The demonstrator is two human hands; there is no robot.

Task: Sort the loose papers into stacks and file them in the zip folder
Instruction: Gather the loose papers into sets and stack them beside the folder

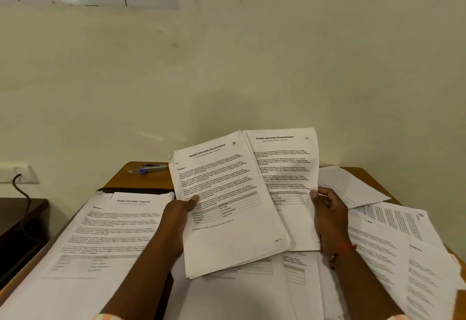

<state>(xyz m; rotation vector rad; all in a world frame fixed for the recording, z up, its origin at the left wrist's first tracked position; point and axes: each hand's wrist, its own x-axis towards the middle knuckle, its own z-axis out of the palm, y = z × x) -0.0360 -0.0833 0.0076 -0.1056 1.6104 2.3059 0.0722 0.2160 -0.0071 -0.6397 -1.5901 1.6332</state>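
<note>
Progress: sorting partway. Left hand (176, 215) pinches a white printed internship sheaf (227, 206); right hand (327, 216) grips a matching sheaf (285, 168). White transcript stack (100, 239) lies at left, and unsorted white loose sheets (390, 244) at right. No zip folder identifiable, so filing is judged still undone.

Red wrist thread (349, 246), peach sleeves (107, 317).

The left hand (176, 216) shows only a thumb on the left sheaf (227, 206); its fingers are hidden behind the pages, as are the fingertips of the right hand (327, 216) behind the right sheaf (285, 163). That sheaf's nine o'clock edge is hidden under the left one. Body print is too small to read.

At ten o'clock the stapler (153, 167) slips behind the left sheaf. A dark flat thing (136, 189) lies mostly buried under the transcript stack (100, 239) — what it is cannot be told. Loose papers (390, 244) at four o'clock run off the right and bottom edges.
</note>
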